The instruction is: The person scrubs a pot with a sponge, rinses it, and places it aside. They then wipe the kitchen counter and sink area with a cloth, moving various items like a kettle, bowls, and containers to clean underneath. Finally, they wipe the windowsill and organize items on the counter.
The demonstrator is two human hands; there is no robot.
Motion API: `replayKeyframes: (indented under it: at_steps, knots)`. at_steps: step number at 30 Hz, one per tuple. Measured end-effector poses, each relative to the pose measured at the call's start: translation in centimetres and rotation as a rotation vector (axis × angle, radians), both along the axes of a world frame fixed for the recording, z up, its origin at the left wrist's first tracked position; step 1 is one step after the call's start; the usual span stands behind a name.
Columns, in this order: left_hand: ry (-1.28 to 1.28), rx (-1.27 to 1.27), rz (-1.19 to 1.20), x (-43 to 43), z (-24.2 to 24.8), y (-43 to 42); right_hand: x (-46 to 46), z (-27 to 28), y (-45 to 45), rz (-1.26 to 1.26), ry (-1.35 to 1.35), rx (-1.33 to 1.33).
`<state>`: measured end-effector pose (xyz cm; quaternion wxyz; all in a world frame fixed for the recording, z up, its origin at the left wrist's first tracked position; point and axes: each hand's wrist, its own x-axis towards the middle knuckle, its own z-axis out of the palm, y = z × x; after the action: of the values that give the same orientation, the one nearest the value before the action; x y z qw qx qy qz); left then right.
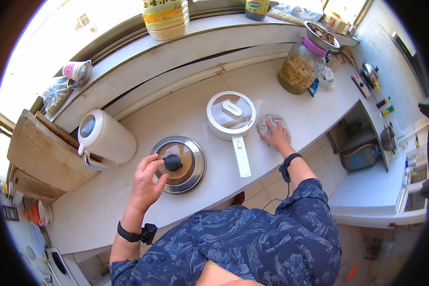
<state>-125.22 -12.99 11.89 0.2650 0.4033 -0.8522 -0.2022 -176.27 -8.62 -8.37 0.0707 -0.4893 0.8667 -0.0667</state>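
My left hand [148,184] hovers at the left side of a round metal-rimmed glass lid [187,178], thumb and fingers apart. Its fingertips are close to the lid's black knob [172,163]; whether they touch it cannot be told. Under my right hand [278,136] is a bunched grey cloth [264,126], pressed on the white countertop [207,198] with the fingers curved over it. Between the two hands stands a white electric pot [220,133] with a glass lid, its long handle [241,159] pointing towards me.
A cream jug [114,139] and wooden cutting boards [46,153] stand at the left. At the back right, a large jar [296,69] carries a metal bowl [320,35] on its lid. A plastic container [166,21] sits on the sill. The counter's front edge is near me.
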Motion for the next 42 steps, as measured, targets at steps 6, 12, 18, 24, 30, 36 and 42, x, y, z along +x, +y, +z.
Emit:
replayKeyframes:
  at_steps: [6, 12, 18, 24, 30, 36, 42]
  knots:
    - [-0.012, -0.014, -0.057, -1.9, -0.4, 0.4, -3.5, -3.8, -1.4, 0.078, 0.095, -0.307]
    - [0.026, 0.008, -0.046, -0.8, -0.2, 0.5, -3.5, 7.5, -5.5, -0.023, -1.404, -0.636]
    - [0.056, -0.006, -0.056, 1.1, -1.0, 1.2, 11.0, 25.9, -12.0, 0.716, -1.301, -0.503]
    - [0.067, 0.014, -0.001, 5.1, -1.5, 2.2, 24.9, 33.3, -22.2, 1.066, -0.65, -0.623]
    - [0.011, 0.013, 0.127, 10.5, -0.7, 3.1, 32.4, 33.6, -34.7, 0.879, 0.147, -0.563]
    - [-0.011, 0.022, 0.178, 12.3, 0.2, 2.6, 36.0, 31.8, -38.3, 0.618, -0.034, -0.214]
    - [-0.021, -0.118, 0.041, 9.3, 4.1, -1.5, 34.8, 31.0, -38.7, 0.746, 0.078, -0.269]
